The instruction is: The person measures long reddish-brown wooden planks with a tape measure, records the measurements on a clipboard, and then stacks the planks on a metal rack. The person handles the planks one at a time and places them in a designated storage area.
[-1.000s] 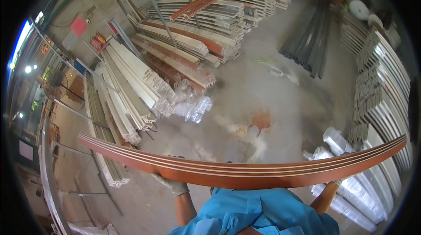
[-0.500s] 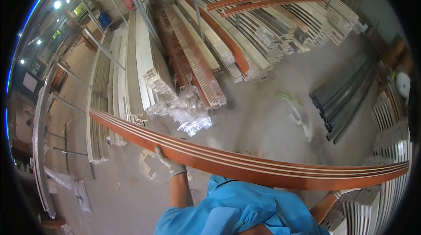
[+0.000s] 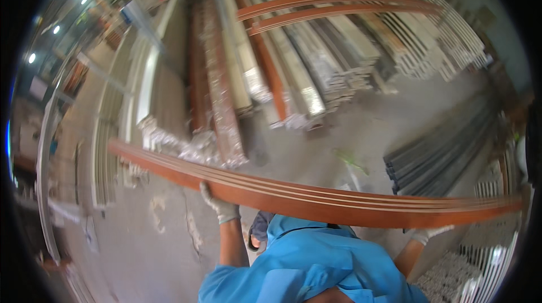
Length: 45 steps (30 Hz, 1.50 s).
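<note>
Across the front of my body lies a bundle of long reddish-brown profile strips with pale edges, stacked together and reaching far out to both sides. My left hand, in a pale glove, grips the bundle from its near side, thumb up against the face. Farther right, my right hand, also gloved, supports the bundle from beneath; its fingers are mostly hidden by the strips. Two similar reddish-brown strip bundles lie crosswise over the stacks at the back.
Long stacks of white and brown profiles, some in clear wrap, fill the far side between upright metal posts. Dark pipes lie on the floor at right. Pale slatted profiles stand at the lower right. A metal rack runs along the left.
The view has swung, and the background stacks now sit farther left and are blurred. The bundle stays in both hands, a little higher in view. A foot shows beneath my body.
</note>
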Tool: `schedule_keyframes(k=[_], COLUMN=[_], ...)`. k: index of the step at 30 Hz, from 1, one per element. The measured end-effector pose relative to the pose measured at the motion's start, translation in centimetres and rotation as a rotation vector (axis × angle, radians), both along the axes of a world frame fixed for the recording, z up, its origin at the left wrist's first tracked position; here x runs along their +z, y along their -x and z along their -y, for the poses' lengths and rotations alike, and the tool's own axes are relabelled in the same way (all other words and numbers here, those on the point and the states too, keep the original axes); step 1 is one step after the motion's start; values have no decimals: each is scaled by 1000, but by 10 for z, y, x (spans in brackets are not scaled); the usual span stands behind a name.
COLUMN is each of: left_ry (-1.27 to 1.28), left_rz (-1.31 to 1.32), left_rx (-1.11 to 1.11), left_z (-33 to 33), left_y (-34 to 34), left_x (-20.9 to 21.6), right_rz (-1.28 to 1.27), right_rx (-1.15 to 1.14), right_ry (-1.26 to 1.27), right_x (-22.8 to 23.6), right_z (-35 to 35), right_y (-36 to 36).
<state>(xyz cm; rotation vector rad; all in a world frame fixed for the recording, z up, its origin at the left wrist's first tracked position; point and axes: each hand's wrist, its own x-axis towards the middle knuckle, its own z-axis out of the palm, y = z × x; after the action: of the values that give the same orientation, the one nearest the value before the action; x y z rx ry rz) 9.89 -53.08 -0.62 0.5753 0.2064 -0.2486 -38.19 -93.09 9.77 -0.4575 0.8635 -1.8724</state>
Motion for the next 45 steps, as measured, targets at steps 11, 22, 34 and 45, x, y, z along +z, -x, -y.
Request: schedule_keyframes(k=[11,22,34,45], left_ry=[-104,-266,-235,-319], left_rz=[46,10,-90,-278], left_rx=[143,201,225,255], left_z=[248,485,745,866], left_y=[-59,-111,-85,-163], left_x=[20,52,66,66], right_rz=[-308,108,281,418], right_rx=[230,359,486,703], right_ry=[225,173,-82,-153], right_x=[-58,-15,4,-19], right_z=[327,568,850,1001], right_y=[-82,-189,-229,-373])
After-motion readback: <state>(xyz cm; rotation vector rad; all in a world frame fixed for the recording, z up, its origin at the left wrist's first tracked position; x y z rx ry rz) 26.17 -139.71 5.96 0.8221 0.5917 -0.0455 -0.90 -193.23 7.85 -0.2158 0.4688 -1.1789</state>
